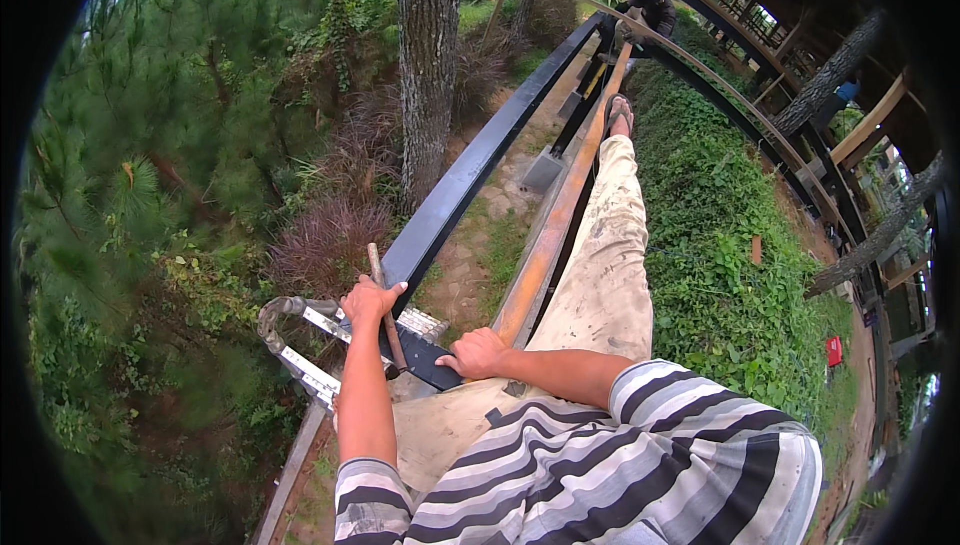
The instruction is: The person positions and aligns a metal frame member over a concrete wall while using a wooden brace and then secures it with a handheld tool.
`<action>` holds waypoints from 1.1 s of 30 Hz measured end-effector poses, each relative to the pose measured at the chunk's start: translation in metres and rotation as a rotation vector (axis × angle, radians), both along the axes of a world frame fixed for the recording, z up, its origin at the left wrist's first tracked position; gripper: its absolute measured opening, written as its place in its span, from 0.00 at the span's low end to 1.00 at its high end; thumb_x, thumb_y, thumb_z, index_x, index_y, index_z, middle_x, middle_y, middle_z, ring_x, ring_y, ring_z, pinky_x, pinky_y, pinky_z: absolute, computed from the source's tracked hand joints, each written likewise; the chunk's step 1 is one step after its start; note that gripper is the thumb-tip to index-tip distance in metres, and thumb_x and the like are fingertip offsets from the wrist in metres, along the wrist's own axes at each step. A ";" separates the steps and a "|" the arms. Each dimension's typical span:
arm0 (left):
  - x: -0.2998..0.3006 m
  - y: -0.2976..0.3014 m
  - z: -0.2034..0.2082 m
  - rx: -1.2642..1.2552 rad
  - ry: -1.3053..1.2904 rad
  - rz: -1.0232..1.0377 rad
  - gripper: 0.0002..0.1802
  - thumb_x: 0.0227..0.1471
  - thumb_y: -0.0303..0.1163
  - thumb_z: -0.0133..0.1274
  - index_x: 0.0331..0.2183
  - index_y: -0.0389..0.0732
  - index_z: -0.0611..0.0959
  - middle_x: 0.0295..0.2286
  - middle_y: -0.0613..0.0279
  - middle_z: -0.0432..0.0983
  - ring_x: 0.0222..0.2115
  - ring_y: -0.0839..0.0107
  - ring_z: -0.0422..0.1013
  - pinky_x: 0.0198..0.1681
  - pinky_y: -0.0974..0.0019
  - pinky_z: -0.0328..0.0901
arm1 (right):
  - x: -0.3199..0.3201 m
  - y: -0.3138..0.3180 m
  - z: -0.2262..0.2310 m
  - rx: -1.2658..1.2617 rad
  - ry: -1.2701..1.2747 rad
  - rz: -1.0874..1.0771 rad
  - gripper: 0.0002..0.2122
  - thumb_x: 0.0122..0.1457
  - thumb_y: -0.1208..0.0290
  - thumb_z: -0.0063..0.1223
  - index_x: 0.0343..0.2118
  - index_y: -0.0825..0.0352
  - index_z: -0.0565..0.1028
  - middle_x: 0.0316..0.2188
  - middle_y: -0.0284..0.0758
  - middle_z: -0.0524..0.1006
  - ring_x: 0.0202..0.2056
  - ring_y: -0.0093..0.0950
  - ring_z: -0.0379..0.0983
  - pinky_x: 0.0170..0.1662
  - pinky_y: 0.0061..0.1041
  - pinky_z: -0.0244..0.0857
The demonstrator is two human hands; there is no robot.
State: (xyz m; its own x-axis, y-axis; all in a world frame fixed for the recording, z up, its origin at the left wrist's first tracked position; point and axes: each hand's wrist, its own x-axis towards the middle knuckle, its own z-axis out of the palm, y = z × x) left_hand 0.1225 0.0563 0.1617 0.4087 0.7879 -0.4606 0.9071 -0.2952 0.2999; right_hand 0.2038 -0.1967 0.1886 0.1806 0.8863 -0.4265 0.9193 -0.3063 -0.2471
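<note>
My left hand (370,299) is closed round a brown stick-like handle (396,343), with the thumb stretched out over the dark steel beam (455,185). The lower end of the handle looks thicker, but its kind is hard to make out. My right hand (477,354) lies at the near end of a rusty orange-brown beam (549,255), its thumb and fingers reaching onto a black beam piece (432,363). Its fingers look loosely bent and hold no tool that I can see. My leg (600,245) stretches forward along the rusty beam.
A white metal ladder (312,373) leans beside my left arm. At the far end of the beams another person (650,13) crouches. A tree trunk (430,75) rises at left, green plants (710,235) cover the slope at right, and a concrete block (543,172) sits below.
</note>
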 end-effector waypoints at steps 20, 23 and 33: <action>0.002 -0.003 -0.003 0.086 0.008 -0.006 0.56 0.42 0.73 0.65 0.55 0.34 0.77 0.50 0.40 0.81 0.54 0.44 0.76 0.57 0.47 0.69 | 0.009 -0.011 -0.005 0.124 0.048 0.039 0.31 0.66 0.41 0.49 0.26 0.68 0.85 0.26 0.47 0.84 0.35 0.48 0.83 0.43 0.44 0.76; 0.002 -0.007 0.002 0.100 -0.035 -0.008 0.55 0.43 0.73 0.65 0.55 0.34 0.77 0.50 0.39 0.81 0.53 0.44 0.77 0.57 0.46 0.69 | 0.010 -0.013 -0.012 0.161 0.064 0.036 0.30 0.67 0.42 0.48 0.24 0.68 0.84 0.25 0.47 0.83 0.33 0.48 0.83 0.41 0.44 0.76; 0.006 -0.012 0.013 0.084 -0.064 0.002 0.52 0.43 0.69 0.68 0.53 0.33 0.77 0.48 0.38 0.81 0.51 0.41 0.77 0.55 0.45 0.70 | 0.013 -0.016 -0.013 0.193 0.069 0.042 0.31 0.68 0.42 0.46 0.22 0.67 0.84 0.22 0.47 0.82 0.29 0.47 0.82 0.36 0.43 0.76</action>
